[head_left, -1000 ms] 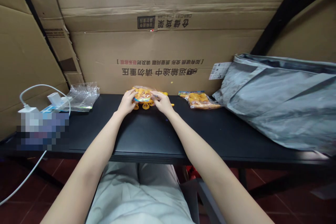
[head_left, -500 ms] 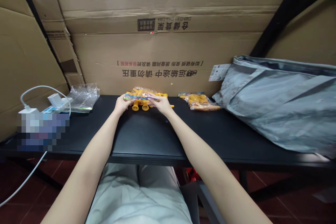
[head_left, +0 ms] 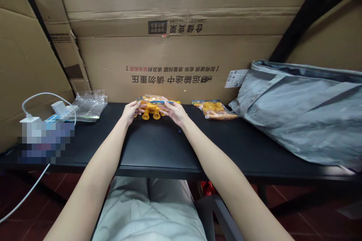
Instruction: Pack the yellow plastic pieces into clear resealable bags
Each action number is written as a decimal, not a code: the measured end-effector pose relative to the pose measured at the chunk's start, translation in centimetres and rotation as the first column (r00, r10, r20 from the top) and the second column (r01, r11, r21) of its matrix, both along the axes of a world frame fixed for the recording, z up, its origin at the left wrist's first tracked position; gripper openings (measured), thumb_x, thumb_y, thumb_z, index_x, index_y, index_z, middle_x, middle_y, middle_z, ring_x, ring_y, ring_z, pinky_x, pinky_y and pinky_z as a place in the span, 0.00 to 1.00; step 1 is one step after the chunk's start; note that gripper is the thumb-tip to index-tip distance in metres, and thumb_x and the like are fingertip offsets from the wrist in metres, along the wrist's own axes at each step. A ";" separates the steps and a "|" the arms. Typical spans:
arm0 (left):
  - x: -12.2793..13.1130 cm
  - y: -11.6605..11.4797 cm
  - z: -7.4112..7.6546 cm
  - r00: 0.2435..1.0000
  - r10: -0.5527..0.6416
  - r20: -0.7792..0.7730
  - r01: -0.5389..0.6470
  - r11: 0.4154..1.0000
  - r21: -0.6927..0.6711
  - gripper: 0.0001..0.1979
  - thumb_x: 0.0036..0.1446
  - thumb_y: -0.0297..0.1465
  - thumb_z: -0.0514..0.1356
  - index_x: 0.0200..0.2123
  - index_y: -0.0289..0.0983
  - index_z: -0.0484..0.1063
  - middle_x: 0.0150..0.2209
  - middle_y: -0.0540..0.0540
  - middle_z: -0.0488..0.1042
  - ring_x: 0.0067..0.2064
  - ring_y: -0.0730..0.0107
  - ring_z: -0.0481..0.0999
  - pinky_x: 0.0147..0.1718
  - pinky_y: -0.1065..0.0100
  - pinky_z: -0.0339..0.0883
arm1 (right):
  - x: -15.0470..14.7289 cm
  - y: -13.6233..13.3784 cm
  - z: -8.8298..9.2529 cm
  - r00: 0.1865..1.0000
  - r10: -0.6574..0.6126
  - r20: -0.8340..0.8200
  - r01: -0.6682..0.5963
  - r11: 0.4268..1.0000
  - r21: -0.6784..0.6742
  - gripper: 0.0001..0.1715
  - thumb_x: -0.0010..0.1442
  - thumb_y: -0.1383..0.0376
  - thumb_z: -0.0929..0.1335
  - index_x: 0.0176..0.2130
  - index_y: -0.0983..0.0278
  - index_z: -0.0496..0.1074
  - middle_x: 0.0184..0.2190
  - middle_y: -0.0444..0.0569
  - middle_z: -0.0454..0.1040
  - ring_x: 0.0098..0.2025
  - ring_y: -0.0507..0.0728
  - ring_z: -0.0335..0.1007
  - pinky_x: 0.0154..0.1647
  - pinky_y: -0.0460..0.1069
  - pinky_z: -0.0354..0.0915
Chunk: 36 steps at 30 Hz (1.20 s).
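Note:
At the back middle of the black table, both my hands hold a clear plastic bag (head_left: 154, 98) with a colourful printed header strip. Orange-yellow pieces show through the film. My left hand (head_left: 131, 112) pinches the left end of the strip, its fingers bent. The strip's right end is between the thumb and fingers of my right hand (head_left: 175, 113). Several loose orange-yellow plastic pieces with flared, horn-like ends (head_left: 156, 115) lie just under and around the bag, partly hidden by it and my fingers.
To the right lies another bag of orange pieces (head_left: 213, 109), beside a large grey fabric bag (head_left: 299, 109). Flattened clear plastic bags (head_left: 92, 103) lie at the left, near white chargers (head_left: 59, 108) with a cable. Cardboard (head_left: 175, 51) walls the back of the table (head_left: 158, 150).
The bag's header strip has tipped and shifted slightly right and up between my hands. My fingers have loosened and spread a little, uncovering more of the orange pieces below.

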<state>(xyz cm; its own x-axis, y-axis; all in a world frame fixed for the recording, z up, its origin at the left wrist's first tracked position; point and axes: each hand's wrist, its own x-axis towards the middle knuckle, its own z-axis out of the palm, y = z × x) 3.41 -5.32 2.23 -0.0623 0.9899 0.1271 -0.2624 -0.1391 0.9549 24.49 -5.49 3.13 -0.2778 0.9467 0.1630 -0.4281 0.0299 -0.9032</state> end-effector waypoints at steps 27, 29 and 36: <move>-0.1 4.0 10.4 0.951 0.172 -0.259 -0.176 0.984 0.005 0.11 0.60 0.39 0.56 0.39 0.37 0.67 0.24 0.47 0.77 0.24 0.71 0.77 0.30 0.70 0.68 | -5.4 4.9 10.2 0.863 -0.502 0.055 0.500 0.865 0.040 0.03 0.60 0.66 0.67 0.35 0.64 0.66 0.27 0.42 0.72 0.25 0.49 0.75 0.25 0.43 0.71; 0.0 4.0 10.5 0.956 0.176 -0.233 -0.173 0.984 0.035 0.13 0.59 0.41 0.56 0.40 0.38 0.67 0.27 0.46 0.78 0.29 0.69 0.79 0.32 0.69 0.68 | -5.3 5.2 10.3 0.853 -0.521 0.042 0.507 0.844 0.172 0.06 0.59 0.63 0.67 0.36 0.64 0.68 0.29 0.43 0.73 0.26 0.49 0.75 0.25 0.42 0.71; -0.3 3.5 10.0 0.944 0.213 -0.252 -0.163 0.965 0.207 0.19 0.54 0.49 0.58 0.37 0.38 0.70 0.33 0.44 0.79 0.37 0.66 0.79 0.33 0.70 0.67 | -4.1 5.3 9.6 0.843 -0.536 0.046 0.460 0.762 0.457 0.18 0.55 0.53 0.69 0.38 0.64 0.71 0.36 0.47 0.73 0.29 0.51 0.76 0.23 0.41 0.71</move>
